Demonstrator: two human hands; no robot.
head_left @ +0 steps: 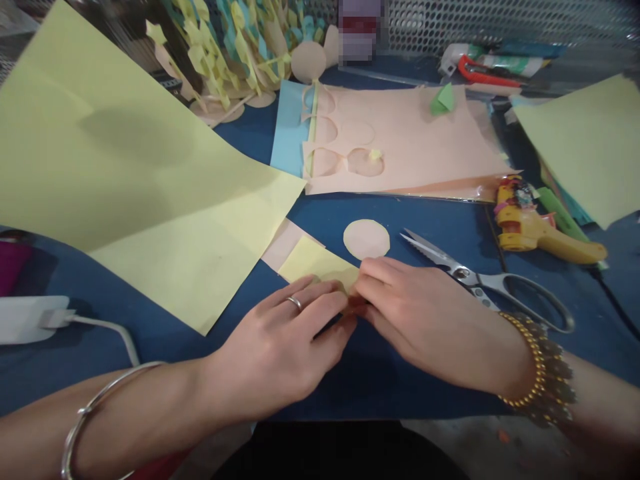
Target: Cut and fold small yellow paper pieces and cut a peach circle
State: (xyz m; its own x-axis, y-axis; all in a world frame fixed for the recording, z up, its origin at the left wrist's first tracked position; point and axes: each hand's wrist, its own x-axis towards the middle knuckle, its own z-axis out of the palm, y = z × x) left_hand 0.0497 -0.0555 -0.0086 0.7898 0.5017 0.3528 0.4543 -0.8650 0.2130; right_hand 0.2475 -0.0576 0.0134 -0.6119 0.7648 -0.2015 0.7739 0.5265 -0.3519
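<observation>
A small piece of yellow paper [316, 259] lies under my fingertips, with a pale pink paper strip [287, 245] showing beneath its far left end. My left hand [295, 333], a ring on one finger, pinches the near edge of the yellow paper. From the other side, my right hand [425, 313] pinches the same edge, its fingertips meeting the left ones. The exact fold at the fingertips is hidden. Just beyond my right hand rests a pale pink paper circle [367, 239]. Scissors [467, 275] with slightly parted blades lie partly behind that hand.
A large yellow sheet [150, 180] covers the left side. Pink sheets with cut-out circles [410, 133] lie at the back. A yellow glue gun [545, 233] sits at right, near more paper [590, 147]. Paper plants [220, 53] stand back left; a white charger [33, 320] lies left.
</observation>
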